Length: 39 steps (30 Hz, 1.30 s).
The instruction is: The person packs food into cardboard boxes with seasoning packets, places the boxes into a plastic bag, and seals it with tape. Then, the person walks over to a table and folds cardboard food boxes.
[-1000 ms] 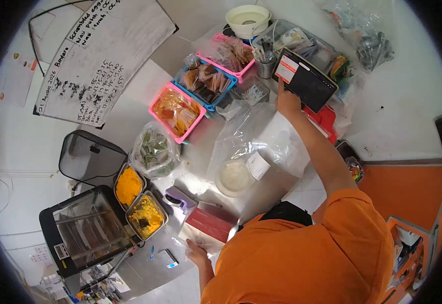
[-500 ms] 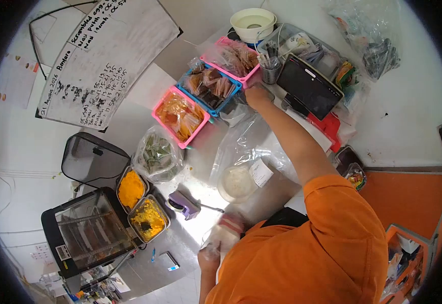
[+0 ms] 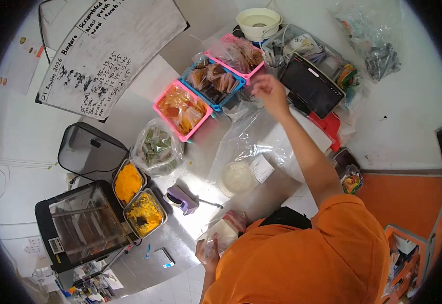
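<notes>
My left hand (image 3: pixel 209 253) is closed on the crinkled clear plastic of a pale package (image 3: pixel 224 230) with red on it, beside my body at the table's near edge. My right hand (image 3: pixel 271 95) hovers near the pink and blue baskets, left of the tablet (image 3: pixel 312 85); its fingers are curled together, and anything between them is too small to make out. A round clear-lidded container (image 3: pixel 237 178) with pale contents sits by a white printed label (image 3: pixel 262 168), beside a large clear plastic bag (image 3: pixel 249 139).
Packets fill a pink basket (image 3: pixel 183 110), a blue basket (image 3: pixel 213 81) and another pink basket (image 3: pixel 237 53). A purple tape dispenser (image 3: pixel 181 199), two trays of yellow food (image 3: pixel 145 213) and a glass-fronted cabinet (image 3: pixel 84 225) stand left. A bag of green packets (image 3: pixel 157 147) is behind.
My right hand went from the tablet screen to the small clear container beside the baskets, then lifted off it. The tablet screen turned dark. My left hand drew the red-and-pale package closer to my body.
</notes>
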### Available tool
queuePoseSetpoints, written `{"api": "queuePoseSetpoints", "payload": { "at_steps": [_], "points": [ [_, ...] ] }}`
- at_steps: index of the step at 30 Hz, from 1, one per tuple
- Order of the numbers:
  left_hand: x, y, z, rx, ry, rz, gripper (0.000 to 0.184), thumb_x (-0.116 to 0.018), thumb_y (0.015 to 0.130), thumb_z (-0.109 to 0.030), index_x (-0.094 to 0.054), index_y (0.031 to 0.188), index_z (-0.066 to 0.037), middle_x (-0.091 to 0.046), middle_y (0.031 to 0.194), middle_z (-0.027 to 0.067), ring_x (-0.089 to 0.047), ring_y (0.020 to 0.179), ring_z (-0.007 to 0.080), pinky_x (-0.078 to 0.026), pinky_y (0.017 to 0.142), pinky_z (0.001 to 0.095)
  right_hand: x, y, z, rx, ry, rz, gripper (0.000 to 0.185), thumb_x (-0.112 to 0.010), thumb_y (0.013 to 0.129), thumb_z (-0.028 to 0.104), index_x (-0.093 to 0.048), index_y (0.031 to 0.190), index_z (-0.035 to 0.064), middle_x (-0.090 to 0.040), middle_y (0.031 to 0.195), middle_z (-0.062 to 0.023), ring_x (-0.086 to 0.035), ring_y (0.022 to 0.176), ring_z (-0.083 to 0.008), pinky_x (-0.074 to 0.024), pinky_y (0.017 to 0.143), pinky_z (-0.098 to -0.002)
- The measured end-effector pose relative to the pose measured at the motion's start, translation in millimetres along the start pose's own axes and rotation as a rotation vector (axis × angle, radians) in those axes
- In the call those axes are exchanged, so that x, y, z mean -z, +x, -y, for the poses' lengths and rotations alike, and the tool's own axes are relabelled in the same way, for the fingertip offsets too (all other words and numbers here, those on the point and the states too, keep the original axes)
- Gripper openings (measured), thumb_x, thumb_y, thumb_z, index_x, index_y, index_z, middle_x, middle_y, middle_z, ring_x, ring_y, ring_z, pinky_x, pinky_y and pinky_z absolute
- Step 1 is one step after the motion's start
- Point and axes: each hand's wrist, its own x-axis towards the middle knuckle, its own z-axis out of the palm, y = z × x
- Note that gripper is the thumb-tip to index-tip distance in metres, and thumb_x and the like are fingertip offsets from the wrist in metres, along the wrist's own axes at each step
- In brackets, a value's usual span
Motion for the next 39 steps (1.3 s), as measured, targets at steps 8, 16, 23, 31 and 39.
{"api": "queuePoseSetpoints", "payload": {
  "at_steps": [8,16,23,31,39],
  "points": [
    [11.4,19.3,37.2,-0.564,0.093,0.255,0.018,-0.078,0.077,-0.006,-0.077,0.095,-0.005,-0.076,0.092,0.0098,-0.066,0.081,0.0275,-0.056,0.071,0.0359,-133.4,-316.4,-0.7,-0.155,-0.101,0.828,0.015,-0.071,0.082,0.009,-0.068,0.095,0.0022,-0.069,0.077,-0.0111,-0.063,0.069,-0.0215,-0.0501,0.067,-0.0404],
    [8.8,10.6,81.9,-0.349,-0.014,0.39,0.03,-0.076,0.089,-0.012,-0.057,0.11,-0.003,-0.067,0.09,0.0129,-0.061,0.077,0.0258,-0.054,0.07,0.0371,-129.8,-382.0,40.3,0.02,-0.325,1.066,0.032,-0.074,0.077,0.01,-0.066,0.108,0.0057,-0.071,0.085,-0.0146,-0.069,0.087,-0.0323,-0.0532,0.075,-0.0426],
    [12.6,9.9,75.9,-0.362,-0.171,0.454,0.026,-0.074,0.094,-0.011,-0.051,0.101,-0.002,-0.06,0.086,0.0116,-0.052,0.069,0.0237,-0.046,0.061,0.0363,-89.8,-396.6,36.8,0.262,-0.37,0.826,0.017,-0.069,0.084,0.014,-0.065,0.095,0.0028,-0.067,0.082,-0.0164,-0.065,0.085,-0.0376,-0.0508,0.078,-0.0468],
    [27.0,4.7,19.6,-0.338,-0.156,0.255,0.022,-0.06,0.098,-0.018,-0.057,0.085,-0.001,-0.057,0.095,0.0153,-0.052,0.077,0.0275,-0.048,0.072,0.043,-118.3,-422.4,43.1,0.158,-0.646,0.918,0.015,-0.066,0.083,0.016,-0.067,0.096,0.0078,-0.069,0.086,-0.0172,-0.068,0.088,-0.041,-0.0516,0.076,-0.0527],
    [38.4,-2.4,-4.5,-0.188,-0.351,0.479,0.018,-0.054,0.094,-0.016,-0.06,0.088,0.0,-0.059,0.091,0.0123,-0.053,0.08,0.0221,-0.045,0.07,0.0385,-118.2,-420.3,26.9,0.302,-0.325,0.894,0.016,-0.067,0.081,0.019,-0.063,0.081,0.0031,-0.063,0.077,-0.0211,-0.061,0.074,-0.0426,-0.0464,0.066,-0.0492]
  ]
}}
